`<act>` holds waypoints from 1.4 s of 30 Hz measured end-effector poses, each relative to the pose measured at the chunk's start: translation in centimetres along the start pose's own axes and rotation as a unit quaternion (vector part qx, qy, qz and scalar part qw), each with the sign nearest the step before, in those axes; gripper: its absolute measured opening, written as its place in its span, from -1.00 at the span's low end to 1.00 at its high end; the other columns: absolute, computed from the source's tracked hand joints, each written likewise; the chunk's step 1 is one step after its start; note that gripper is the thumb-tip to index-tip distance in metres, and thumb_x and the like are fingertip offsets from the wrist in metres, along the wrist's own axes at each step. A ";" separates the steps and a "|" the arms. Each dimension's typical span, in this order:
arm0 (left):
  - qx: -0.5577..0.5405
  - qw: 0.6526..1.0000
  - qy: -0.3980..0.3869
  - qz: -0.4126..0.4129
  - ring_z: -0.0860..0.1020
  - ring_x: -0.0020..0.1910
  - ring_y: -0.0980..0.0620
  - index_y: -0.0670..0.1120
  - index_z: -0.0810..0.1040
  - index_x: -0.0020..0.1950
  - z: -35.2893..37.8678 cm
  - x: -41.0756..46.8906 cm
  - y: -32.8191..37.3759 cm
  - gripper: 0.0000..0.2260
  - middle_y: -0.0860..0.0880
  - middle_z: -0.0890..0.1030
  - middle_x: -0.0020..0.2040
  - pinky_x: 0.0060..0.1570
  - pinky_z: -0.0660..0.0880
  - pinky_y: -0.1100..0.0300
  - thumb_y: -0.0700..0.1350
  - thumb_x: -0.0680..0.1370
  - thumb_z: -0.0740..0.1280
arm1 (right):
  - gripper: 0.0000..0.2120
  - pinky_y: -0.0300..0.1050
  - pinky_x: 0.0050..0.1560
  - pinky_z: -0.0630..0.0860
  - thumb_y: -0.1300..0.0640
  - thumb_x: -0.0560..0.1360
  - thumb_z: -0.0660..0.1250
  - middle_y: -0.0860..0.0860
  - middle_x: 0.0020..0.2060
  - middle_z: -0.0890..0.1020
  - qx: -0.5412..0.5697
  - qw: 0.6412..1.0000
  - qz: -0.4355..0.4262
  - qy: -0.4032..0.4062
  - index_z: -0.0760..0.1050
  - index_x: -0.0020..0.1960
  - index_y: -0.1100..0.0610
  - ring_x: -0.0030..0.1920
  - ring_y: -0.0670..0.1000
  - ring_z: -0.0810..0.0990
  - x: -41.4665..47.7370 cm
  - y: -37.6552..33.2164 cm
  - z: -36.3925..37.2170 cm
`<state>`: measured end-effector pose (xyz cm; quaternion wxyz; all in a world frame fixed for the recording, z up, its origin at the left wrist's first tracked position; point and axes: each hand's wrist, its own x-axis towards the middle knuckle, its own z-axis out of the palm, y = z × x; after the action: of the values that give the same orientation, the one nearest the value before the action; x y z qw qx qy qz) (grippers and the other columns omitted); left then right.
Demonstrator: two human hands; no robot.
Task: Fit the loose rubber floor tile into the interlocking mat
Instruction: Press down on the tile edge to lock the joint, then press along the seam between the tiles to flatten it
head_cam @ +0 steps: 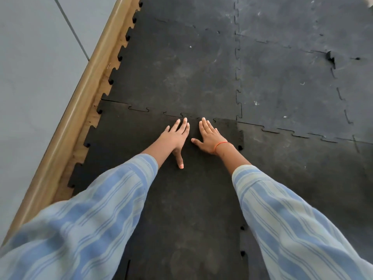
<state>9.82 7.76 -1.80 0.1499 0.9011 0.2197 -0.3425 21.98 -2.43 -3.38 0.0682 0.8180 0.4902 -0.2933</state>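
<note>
Your left hand [175, 136] and right hand [209, 137] lie spread flat on the loose black rubber tile [161, 178]. Its far toothed edge looks mostly seated in the dark interlocking mat [181, 67]. The right side is still unlocked, I'd say.

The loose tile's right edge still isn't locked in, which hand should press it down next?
Probably the right hand: it lies flat nearer the loose tile's unlocked right edge.

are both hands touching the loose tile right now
Touching. The head view shows the left hand and right hand lying palm-down, fingers spread, flat on the loose tile near its far seam.
</note>
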 end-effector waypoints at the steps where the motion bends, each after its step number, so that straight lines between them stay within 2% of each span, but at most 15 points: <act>1: 0.002 1.000 -0.001 -0.004 -0.37 0.50 -0.12 -0.16 -0.40 0.51 -0.1 0.1 0.2 0.40 -0.10 -0.45 0.51 0.48 -0.15 -0.14 0.19 0.14 0.62 | -0.24 0.03 0.52 -0.15 -0.24 0.58 0.01 0.05 0.55 -0.25 0.000 1.000 0.014 0.016 -0.24 0.55 0.17 0.55 0.02 -0.24 -0.3 0.8 0.1; 5: -0.006 1.000 -0.014 -0.009 -0.39 0.49 -0.11 -0.14 -0.42 0.50 -0.2 -0.3 0.3 0.39 -0.08 -0.47 0.50 0.47 -0.17 -0.13 0.17 0.16 0.62 | -0.24 0.03 0.53 -0.21 -0.29 0.57 -0.11 0.02 0.55 -0.24 -0.020 0.993 0.103 0.060 -0.27 0.55 0.15 0.55 -0.02 -0.25 -2.1 4.4 1.2; 15: -0.001 1.000 -0.014 -0.019 -0.41 0.49 -0.09 -0.12 -0.44 0.49 -0.4 -0.1 0.1 0.40 -0.06 -0.48 0.49 0.47 -0.19 -0.11 0.21 0.13 0.61 | -0.27 0.05 0.52 -0.24 -0.25 0.59 -0.12 0.01 0.52 -0.34 -0.001 0.996 0.094 -0.007 -0.35 0.53 0.14 0.53 -0.01 -0.33 -2.0 5.3 0.0; 18: 0.007 1.000 -0.005 -0.023 -0.40 0.49 -0.09 -0.12 -0.44 0.50 -0.2 -0.2 0.3 0.41 -0.06 -0.47 0.50 0.48 -0.17 -0.10 0.23 0.12 0.61 | -0.25 0.01 0.53 -0.24 -0.27 0.58 -0.14 0.06 0.53 -0.32 0.010 0.992 0.120 0.028 -0.33 0.53 0.19 0.53 0.02 -0.32 -3.2 4.3 1.4; 23: 0.018 0.999 -0.019 -0.045 -0.37 0.50 -0.13 -0.17 -0.42 0.50 -0.2 -0.7 2.3 0.40 -0.13 -0.46 0.50 0.49 -0.07 -0.10 0.14 0.15 0.64 | -0.25 -0.01 0.54 -0.23 -0.25 0.59 -0.15 0.11 0.54 -0.26 0.056 0.972 0.201 0.112 -0.30 0.53 0.23 0.54 0.05 -0.27 -7.5 3.3 5.6; 28: 0.053 0.998 -0.038 -0.027 -0.40 0.48 -0.19 -0.22 -0.44 0.48 1.9 -1.8 5.4 0.41 -0.20 -0.48 0.48 0.50 -0.11 -0.11 0.08 0.15 0.65 | -0.25 0.03 0.53 -0.25 -0.24 0.59 -0.14 0.12 0.54 -0.26 0.065 0.972 0.206 0.088 -0.30 0.53 0.23 0.54 0.06 -0.28 -7.3 3.4 5.5; 34: 0.037 0.998 -0.045 -0.031 -0.41 0.48 -0.16 -0.20 -0.45 0.48 1.1 -2.7 5.7 0.39 -0.17 -0.50 0.47 0.51 -0.12 -0.11 0.05 0.18 0.65 | -0.24 0.06 0.53 -0.25 -0.25 0.59 -0.11 0.09 0.53 -0.31 0.064 0.977 0.200 0.027 -0.32 0.53 0.22 0.53 0.04 -0.32 -7.1 4.2 3.9; 36: 0.030 0.998 -0.042 -0.020 -0.40 0.48 -0.16 -0.20 -0.43 0.49 1.6 -3.1 5.7 0.38 -0.17 -0.48 0.48 0.51 -0.12 -0.11 0.09 0.18 0.64 | -0.26 0.06 0.53 -0.25 -0.23 0.59 -0.12 0.09 0.54 -0.29 0.079 0.976 0.199 0.047 -0.31 0.53 0.21 0.54 0.03 -0.30 -8.1 4.1 4.8; 40: 0.060 0.997 -0.039 0.024 -0.40 0.49 -0.16 -0.19 -0.43 0.49 4.2 -4.5 6.9 0.38 -0.17 -0.48 0.48 0.49 -0.14 -0.11 0.13 0.18 0.63 | -0.28 0.05 0.54 -0.23 -0.22 0.60 -0.14 0.13 0.55 -0.21 0.082 0.957 0.235 0.149 -0.25 0.53 0.24 0.54 0.06 -0.27 -12.6 2.4 9.3; 42: 0.062 0.997 -0.032 0.023 -0.40 0.49 -0.16 -0.19 -0.43 0.49 5.2 -4.7 7.1 0.38 -0.16 -0.48 0.49 0.48 -0.14 -0.11 0.12 0.18 0.63 | -0.28 0.06 0.53 -0.24 -0.21 0.60 -0.15 0.13 0.55 -0.21 0.076 0.953 0.243 0.166 -0.25 0.53 0.25 0.54 0.07 -0.27 -13.4 2.0 10.8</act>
<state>7.36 -1.94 -1.43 0.1082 0.9021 0.1727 -0.3804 14.55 -17.96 -5.26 -0.0071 0.9521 0.2577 -0.1643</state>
